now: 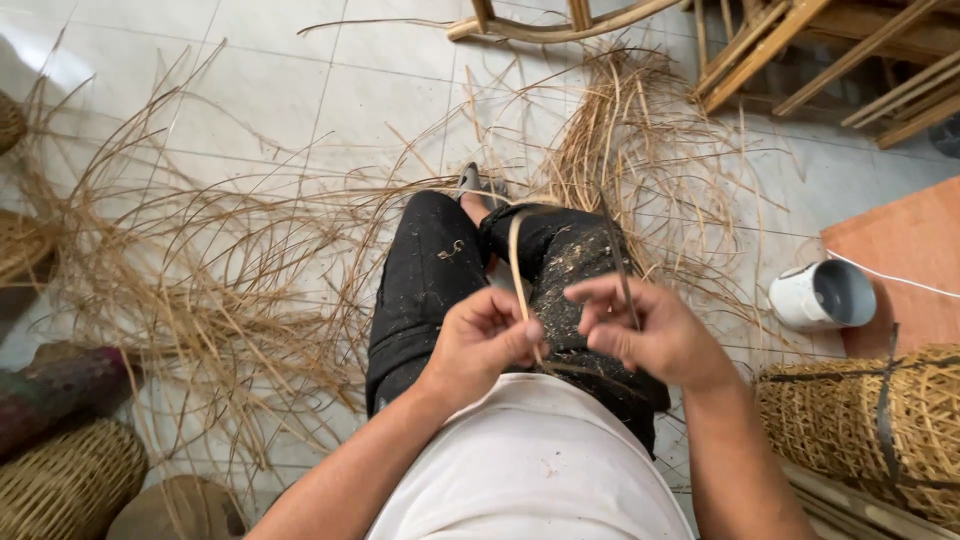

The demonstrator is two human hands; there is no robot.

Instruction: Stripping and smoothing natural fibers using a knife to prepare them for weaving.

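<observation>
Seen from above, a seated person works in their lap. The left hand (482, 338) is curled into a loose fist, thumb and fingers pinched on a thin pale strip (516, 262). The strip rises from the fist, bends in a narrow arch over the knees and comes back down toward the hands. The right hand (645, 330) sits just beside the left, fingers bent inward, thumb and forefinger closed on a darker strand (622, 275) that runs up and away over the right knee. The 2 hands are near each other but not touching; the far end of each strip is hard to follow.

Under the hands are legs in black trousers (425, 290) dusted with pale shavings, and a white shirt (535, 470) fills the lower middle. A grey shoe (470, 180) shows beyond the knees.

Loose straw-coloured strips (200, 260) lie scattered over the pale tiled floor (260, 90), thick to the left and ahead, with a denser bundle (620, 130) ahead and to the right.

To the right stand a white cup-shaped container (822, 296), lying on its side with its mouth open, beside a flat reddish-brown board (905, 250), and a woven basket (870, 420) bound with a dark strap. At the lower left are another woven basket (65, 485) and a dark roll (55, 390). A wooden frame (800, 50) crosses the top right. No labels or signs are visible.
</observation>
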